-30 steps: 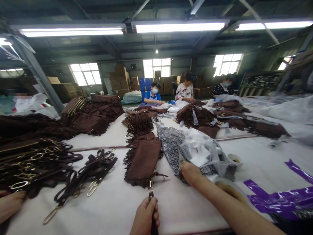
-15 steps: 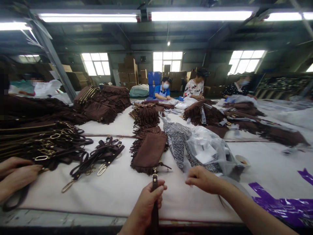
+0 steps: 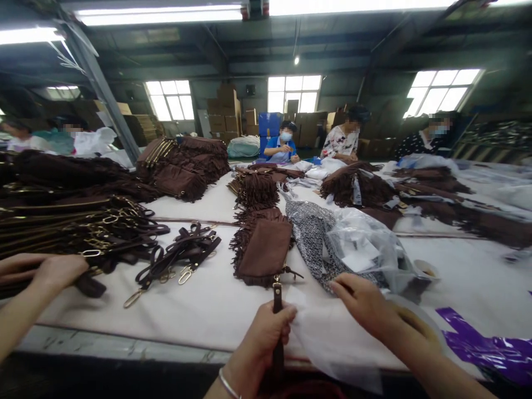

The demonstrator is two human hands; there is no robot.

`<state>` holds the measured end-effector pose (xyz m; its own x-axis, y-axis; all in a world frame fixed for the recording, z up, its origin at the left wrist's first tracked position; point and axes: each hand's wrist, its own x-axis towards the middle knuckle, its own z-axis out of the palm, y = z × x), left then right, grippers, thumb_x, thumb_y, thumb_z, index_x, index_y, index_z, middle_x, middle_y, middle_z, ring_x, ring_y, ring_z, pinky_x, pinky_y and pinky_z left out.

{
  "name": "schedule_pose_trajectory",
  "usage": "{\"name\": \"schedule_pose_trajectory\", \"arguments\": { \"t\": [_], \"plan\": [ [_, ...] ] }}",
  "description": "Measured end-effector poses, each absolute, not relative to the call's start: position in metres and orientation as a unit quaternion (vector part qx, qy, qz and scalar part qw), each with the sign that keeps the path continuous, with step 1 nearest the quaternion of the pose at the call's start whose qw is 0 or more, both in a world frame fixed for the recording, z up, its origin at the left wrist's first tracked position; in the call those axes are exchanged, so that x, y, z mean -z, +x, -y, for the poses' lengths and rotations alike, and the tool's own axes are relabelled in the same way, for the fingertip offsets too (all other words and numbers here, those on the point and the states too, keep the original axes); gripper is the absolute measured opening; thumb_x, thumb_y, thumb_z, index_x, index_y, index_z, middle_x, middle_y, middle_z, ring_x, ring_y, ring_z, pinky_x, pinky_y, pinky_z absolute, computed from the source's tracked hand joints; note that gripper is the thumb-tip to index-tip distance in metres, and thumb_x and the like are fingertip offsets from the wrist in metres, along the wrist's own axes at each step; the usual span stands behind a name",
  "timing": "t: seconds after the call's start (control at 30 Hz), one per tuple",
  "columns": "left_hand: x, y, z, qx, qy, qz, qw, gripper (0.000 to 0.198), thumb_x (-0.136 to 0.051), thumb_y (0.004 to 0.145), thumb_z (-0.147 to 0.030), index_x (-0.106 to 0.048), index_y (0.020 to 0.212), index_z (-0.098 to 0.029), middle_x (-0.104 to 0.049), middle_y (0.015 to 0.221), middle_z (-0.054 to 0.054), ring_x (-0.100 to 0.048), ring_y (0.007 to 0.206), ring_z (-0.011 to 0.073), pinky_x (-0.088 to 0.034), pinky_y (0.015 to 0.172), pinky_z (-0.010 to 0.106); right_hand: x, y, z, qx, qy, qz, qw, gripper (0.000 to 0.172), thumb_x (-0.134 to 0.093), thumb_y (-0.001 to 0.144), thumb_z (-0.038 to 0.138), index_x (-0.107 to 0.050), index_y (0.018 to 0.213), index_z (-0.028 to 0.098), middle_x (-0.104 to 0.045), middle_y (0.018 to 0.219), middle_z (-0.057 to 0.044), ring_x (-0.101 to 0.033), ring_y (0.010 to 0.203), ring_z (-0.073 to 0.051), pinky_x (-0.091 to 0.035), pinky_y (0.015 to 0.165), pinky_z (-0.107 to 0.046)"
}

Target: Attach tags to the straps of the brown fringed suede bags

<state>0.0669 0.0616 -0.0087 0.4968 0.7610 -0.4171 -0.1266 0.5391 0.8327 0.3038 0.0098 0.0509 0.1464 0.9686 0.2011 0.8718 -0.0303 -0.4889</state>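
My left hand (image 3: pixel 270 330) is closed around a dark brown strap (image 3: pixel 277 296), its thumb on top. A gold clip joins the strap to a brown fringed bag (image 3: pixel 266 249) lying on the table. My right hand (image 3: pixel 359 305) is raised to the right, thumb and fingers pinched together on a thin translucent sheet (image 3: pixel 336 341). The sheet spreads between my hands and hangs over the table edge. Just beyond my right hand lies a black-and-white patterned cloth (image 3: pixel 311 238).
At left, another person's hand (image 3: pixel 58 271) rests by a pile of straps and zippered brown bags (image 3: pixel 62 221). Loose straps (image 3: pixel 178 255) lie nearby. A clear plastic bag (image 3: pixel 357 238), tape roll (image 3: pixel 426 270) and purple plastic (image 3: pixel 482 338) are at right. Several co-workers sit across the table.
The translucent sheet now spreads between my hands. My view has shifted slightly left and down. At left, the other person's hand has moved closer to the strap pile.
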Motion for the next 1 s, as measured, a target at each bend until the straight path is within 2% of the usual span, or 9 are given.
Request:
{"name": "schedule_pose_trajectory", "arguments": {
  "t": [0.1, 0.2, 0.33, 0.47, 0.6, 0.7, 0.77, 0.83, 1.0],
  "plan": [
    [0.014, 0.063, -0.066, -0.305, 0.325, -0.422, 0.790, 0.045, -0.081, 0.064, -0.046, -0.050, 0.081, -0.018, -0.039, 0.052, -0.010, -0.029, 0.042, 0.0032, -0.020, 0.041, 0.017, -0.025, 0.354, 0.043, 0.114, -0.723, 0.653, 0.193, 0.032, -0.050, 0.090, 0.047, -0.070, 0.092, 0.022, -0.068, 0.103, -0.014, -0.059, 0.098, -0.030, -0.043, 0.088, -0.044],
    [0.020, 0.062, -0.069, -0.297, 0.305, -0.426, 0.798, 0.046, -0.080, 0.065, -0.047, -0.050, 0.081, -0.017, -0.039, 0.051, -0.010, -0.029, 0.041, 0.0027, -0.019, 0.041, 0.017, 0.013, 0.387, 0.087, 0.215, -0.748, 0.623, 0.079, 0.034, -0.056, 0.082, 0.048, -0.070, 0.103, 0.026, -0.055, 0.137, -0.015, -0.042, 0.126, -0.044, -0.038, 0.089, -0.060],
    [0.022, 0.067, -0.071, -0.285, 0.319, -0.431, 0.794, 0.044, -0.079, 0.067, -0.047, -0.049, 0.081, -0.018, -0.038, 0.049, -0.010, -0.030, 0.040, 0.0035, -0.021, 0.041, 0.017, 0.045, 0.396, 0.093, 0.218, -0.760, 0.612, 0.028, 0.033, -0.049, 0.086, 0.038, -0.070, 0.108, 0.025, -0.040, 0.152, -0.012, -0.030, 0.137, -0.043, -0.034, 0.094, -0.061],
    [0.019, 0.070, -0.069, -0.284, 0.313, -0.442, 0.791, 0.044, -0.080, 0.067, -0.045, -0.046, 0.079, -0.020, -0.035, 0.047, -0.011, -0.031, 0.039, 0.0041, -0.020, 0.041, 0.017, 0.037, 0.395, 0.067, 0.168, -0.770, 0.614, 0.045, 0.026, -0.050, 0.087, 0.035, -0.072, 0.095, 0.025, -0.037, 0.153, -0.009, -0.027, 0.140, -0.041, -0.031, 0.099, -0.060],
    [0.014, 0.065, -0.065, -0.292, 0.304, -0.446, 0.790, 0.045, -0.081, 0.065, -0.043, -0.045, 0.080, -0.020, -0.037, 0.051, -0.011, -0.031, 0.040, 0.0034, -0.020, 0.041, 0.017, 0.017, 0.389, 0.060, 0.165, -0.756, 0.623, 0.118, 0.023, -0.059, 0.081, 0.040, -0.070, 0.085, 0.020, -0.041, 0.149, -0.015, -0.032, 0.135, -0.044, -0.032, 0.098, -0.061],
    [0.009, 0.061, -0.060, -0.280, 0.299, -0.438, 0.800, 0.046, -0.081, 0.066, -0.043, -0.045, 0.083, -0.020, -0.038, 0.054, -0.011, -0.031, 0.042, 0.0029, -0.021, 0.041, 0.016, 0.001, 0.368, 0.058, 0.145, -0.720, 0.627, 0.259, 0.026, -0.060, 0.083, 0.042, -0.069, 0.088, 0.019, -0.060, 0.125, -0.018, -0.050, 0.119, -0.038, -0.038, 0.096, -0.052],
    [0.004, 0.060, -0.056, -0.274, 0.294, -0.430, 0.809, 0.045, -0.081, 0.066, -0.042, -0.046, 0.085, -0.019, -0.039, 0.055, -0.011, -0.031, 0.042, 0.0026, -0.021, 0.041, 0.016, -0.009, 0.341, 0.051, 0.050, -0.702, 0.624, 0.339, 0.029, -0.055, 0.088, 0.044, -0.064, 0.074, 0.019, -0.066, 0.090, -0.011, -0.060, 0.093, -0.027, -0.044, 0.086, -0.040],
    [-0.001, 0.061, -0.054, -0.281, 0.289, -0.423, 0.812, 0.045, -0.081, 0.066, -0.038, -0.047, 0.088, -0.018, -0.043, 0.059, -0.009, -0.033, 0.044, 0.0022, -0.022, 0.042, 0.016, -0.015, 0.306, 0.039, -0.106, -0.706, 0.604, 0.354, 0.043, -0.047, 0.092, 0.049, -0.053, 0.060, 0.020, -0.058, 0.066, -0.004, -0.056, 0.068, -0.020, -0.043, 0.069, -0.033],
    [-0.005, 0.068, -0.046, -0.274, 0.317, -0.420, 0.805, 0.041, -0.077, 0.069, -0.039, -0.052, 0.093, -0.017, -0.046, 0.057, -0.009, -0.035, 0.043, 0.0034, -0.025, 0.043, 0.016, -0.020, 0.231, -0.006, -0.419, -0.652, 0.521, 0.358, 0.049, -0.039, 0.089, 0.058, -0.055, 0.065, 0.019, -0.054, 0.064, -0.001, -0.050, 0.064, -0.017, -0.038, 0.061, -0.029]
  ]
}}
